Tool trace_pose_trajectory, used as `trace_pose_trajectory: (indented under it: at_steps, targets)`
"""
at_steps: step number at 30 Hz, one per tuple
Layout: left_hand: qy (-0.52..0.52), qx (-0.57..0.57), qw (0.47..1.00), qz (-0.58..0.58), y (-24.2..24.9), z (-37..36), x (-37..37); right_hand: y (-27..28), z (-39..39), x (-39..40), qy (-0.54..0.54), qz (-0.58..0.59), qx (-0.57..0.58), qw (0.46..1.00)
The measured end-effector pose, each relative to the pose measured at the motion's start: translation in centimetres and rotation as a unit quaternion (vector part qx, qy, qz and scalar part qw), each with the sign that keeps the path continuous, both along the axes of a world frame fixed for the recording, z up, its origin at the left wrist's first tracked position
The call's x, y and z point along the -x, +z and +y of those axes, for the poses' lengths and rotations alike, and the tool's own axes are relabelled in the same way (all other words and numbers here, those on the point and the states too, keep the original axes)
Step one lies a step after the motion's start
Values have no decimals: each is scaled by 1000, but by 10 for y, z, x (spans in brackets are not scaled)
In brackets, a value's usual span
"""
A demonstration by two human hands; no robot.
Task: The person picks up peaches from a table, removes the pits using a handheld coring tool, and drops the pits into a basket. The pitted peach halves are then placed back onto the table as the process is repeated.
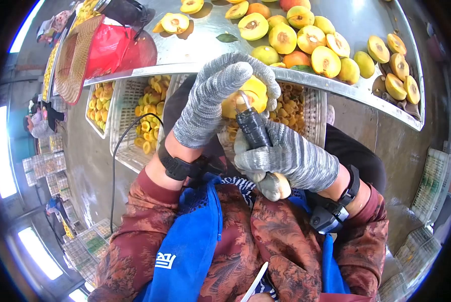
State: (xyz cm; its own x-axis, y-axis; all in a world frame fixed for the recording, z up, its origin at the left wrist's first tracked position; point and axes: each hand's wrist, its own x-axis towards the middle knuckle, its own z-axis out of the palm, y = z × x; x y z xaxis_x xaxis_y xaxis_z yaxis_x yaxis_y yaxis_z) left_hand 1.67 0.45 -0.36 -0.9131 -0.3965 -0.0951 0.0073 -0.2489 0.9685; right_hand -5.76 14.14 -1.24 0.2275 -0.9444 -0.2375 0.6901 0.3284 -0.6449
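Note:
My left hand (pixel 205 103), in a grey knit glove, curls its fingers round a yellow peach half (pixel 257 90) just in front of the table edge. In my right hand (pixel 306 157), gloved alike, is a pitting knife (pixel 253 128) with a handle wrapped in black tape. Its curved metal tip lies against the cut face of the peach half. The far side of the fruit is hidden by my left fingers. Above my hands, many halved peaches (pixel 326 61) lie on the metal table (pixel 215 45), mostly cut side up.
Below the table edge stand white crates, one with yellow fruit pieces (pixel 147 136) and one with brownish scraps (pixel 291 108). A straw hat (pixel 74 60) and a red bag (pixel 107 45) rest at the table's left end. A black cable (pixel 116 156) hangs left of me. Other people work far left.

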Motion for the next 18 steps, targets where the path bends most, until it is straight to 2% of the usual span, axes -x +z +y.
trace_pose_trajectory:
  at_steps: [2, 3, 4, 6, 7, 8, 10, 11, 12, 14, 15, 16, 17, 18]
  targets:
    - [3, 9, 1000, 6, 0, -5, 0, 12, -4, 4, 18, 161, -81, 983]
    - [4, 18, 1000, 12, -1, -7, 0, 7, -6, -2, -64, 305, -31, 950]
    - [4, 20, 1000, 13, -1, -6, 0, -1, -8, -5, -65, 306, -30, 949]
    - [54, 48, 997, 12, -5, -6, 0, -13, -12, -8, -116, 547, 3, 829]
    - [13, 63, 997, 45, -10, -15, -2, -13, -16, -8, -129, 547, -12, 827]
    - [14, 63, 997, 46, -14, -14, -4, -15, -18, -7, -129, 548, -11, 826]
    - [91, 314, 941, 92, -19, -10, -6, -25, -21, -9, -123, 630, -18, 767]
    - [99, 571, 810, 92, -30, -20, -9, -27, -24, -9, -118, 645, -19, 755]
    - [100, 572, 809, 93, -35, -19, -9, -29, -26, -8, -119, 646, -18, 754]
    - [197, 471, 855, 94, -36, -9, -4, -33, -30, -6, -134, 704, -7, 698]
    - [199, 473, 853, 95, -32, -8, -5, -37, -29, -5, -156, 746, 27, 647]
    - [206, 210, 952, 85, -26, -6, -6, -38, -29, -2, -156, 747, 29, 646]
    - [195, -70, 976, 69, -22, -4, -6, -39, -31, 3, -166, 804, 53, 568]
    - [195, -69, 976, 71, -20, -3, -7, -40, -32, 8, -174, 853, 77, 485]
